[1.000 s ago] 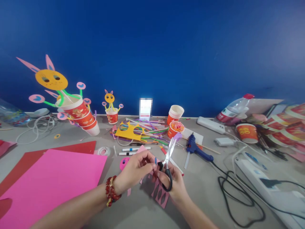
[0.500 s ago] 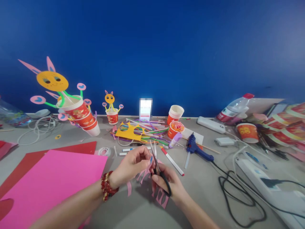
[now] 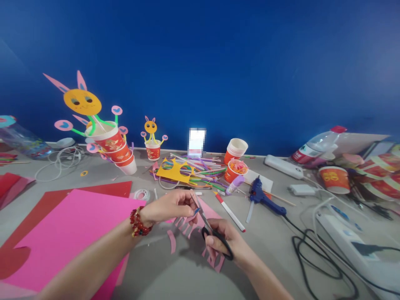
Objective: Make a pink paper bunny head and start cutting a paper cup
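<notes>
Right hand (image 3: 223, 246) closed through scissors (image 3: 206, 223) loops, blades nearly together. Left hand (image 3: 170, 207) pinching small pink paper piece (image 3: 195, 211) at blade tips. Paper thin, light, floppy, tears easily; best gripped beside cut line.

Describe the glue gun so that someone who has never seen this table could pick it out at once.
Start at the grey table under the blue wall and look right of the person's right hand, which holds the scissors. The glue gun lies there on its side, just beyond the red-tipped white marker. It is the only dark blue tool, with a black cord trailing off to the right.
</notes>
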The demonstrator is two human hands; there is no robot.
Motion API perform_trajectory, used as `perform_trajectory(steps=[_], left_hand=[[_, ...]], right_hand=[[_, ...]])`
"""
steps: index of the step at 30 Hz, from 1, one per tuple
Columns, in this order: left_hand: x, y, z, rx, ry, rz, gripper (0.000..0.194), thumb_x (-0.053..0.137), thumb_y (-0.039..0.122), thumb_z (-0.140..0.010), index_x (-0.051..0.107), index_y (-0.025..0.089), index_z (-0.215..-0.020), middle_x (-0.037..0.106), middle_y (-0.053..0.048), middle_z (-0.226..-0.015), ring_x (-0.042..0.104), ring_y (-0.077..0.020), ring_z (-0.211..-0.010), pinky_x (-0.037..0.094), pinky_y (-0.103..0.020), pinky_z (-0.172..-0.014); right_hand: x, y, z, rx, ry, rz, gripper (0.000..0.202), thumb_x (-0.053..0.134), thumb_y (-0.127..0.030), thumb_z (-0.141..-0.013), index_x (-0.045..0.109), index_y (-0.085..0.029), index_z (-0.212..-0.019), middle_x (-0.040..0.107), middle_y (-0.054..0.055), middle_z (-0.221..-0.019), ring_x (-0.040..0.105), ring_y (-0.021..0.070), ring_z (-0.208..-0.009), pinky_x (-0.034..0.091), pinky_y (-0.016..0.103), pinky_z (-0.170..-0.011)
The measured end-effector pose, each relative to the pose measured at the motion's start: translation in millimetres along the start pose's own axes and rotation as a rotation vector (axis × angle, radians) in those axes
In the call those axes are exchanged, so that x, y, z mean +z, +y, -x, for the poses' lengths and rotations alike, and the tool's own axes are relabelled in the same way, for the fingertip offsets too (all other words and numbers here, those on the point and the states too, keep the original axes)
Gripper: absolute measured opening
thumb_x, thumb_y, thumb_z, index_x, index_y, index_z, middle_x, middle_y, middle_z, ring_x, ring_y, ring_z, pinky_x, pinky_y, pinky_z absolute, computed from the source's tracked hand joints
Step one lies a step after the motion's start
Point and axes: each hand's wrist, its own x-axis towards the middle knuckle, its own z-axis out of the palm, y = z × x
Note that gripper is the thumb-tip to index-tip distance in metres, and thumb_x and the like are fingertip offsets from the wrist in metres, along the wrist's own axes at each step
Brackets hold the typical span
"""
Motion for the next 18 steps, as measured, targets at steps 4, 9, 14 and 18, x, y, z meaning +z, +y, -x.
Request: perform_trajectory(steps=[4,9,14,18], left_hand=[[-2.0,3.9,1.4,-0.027,-0.039,-0.031,0.017,0.052,0.01,-0.072,0.059,0.014,-0.087,0.066,0.0,-0.072,0.056,-0.0095,-0.059,0.04,-0.02,-0.054],[-0.8,8.1,2.8,-0.04,-0.064,-0.034,0.015,0.053,0.011,-0.071,0.059,0.014,-0.086,0.064,0.0,-0.071,0.057,-0.0102,-0.06,0.04,-0.021,-0.055],[-1.2,6.4,2.2,-0.035,-0.078,-0.013,0.016,0.052,0.01,-0.072,0.058,0.014,-0.086,0.063,0.0,-0.071,0.058,-0.0106,-0.06,0.04,-0.021,-0.054],[-1.3,8.1,2.9,-0.029,-0.088,-0.018,0.013,0.052,0.009,-0.072,0.056,0.015,-0.083,0.06,0.002,-0.067,0.057,-0.0103,-0.058,0.039,-0.021,-0.055]], right_hand=[[-2.2,2.8,0.1,0.022,-0.008,0.033,0.054,0.07,-0.069,-0.067,0.048,-0.019,-0.065,0.054,-0.004,-0.046,0.05,0.0094,-0.038,0.031,0.019,-0.041],[-4.1,5.3,0.0,0.043,-0.018,0.05,0.054,0.071,-0.068,-0.067,0.047,-0.019,-0.064,0.053,-0.004,-0.045,0.049,0.0083,-0.037,0.029,0.018,-0.04],[-3.7,3.8,0.0,0.044,-0.013,0.05,0.054,0.071,-0.067,-0.068,0.047,-0.019,-0.063,0.055,-0.004,-0.045,0.048,0.0079,-0.036,0.029,0.018,-0.039],[-3.8,4.6,-0.3,0.056,-0.007,0.049,0.055,0.071,-0.067,-0.067,0.046,-0.019,-0.063,0.054,-0.004,-0.044,0.048,0.0079,-0.036,0.028,0.018,-0.039]])
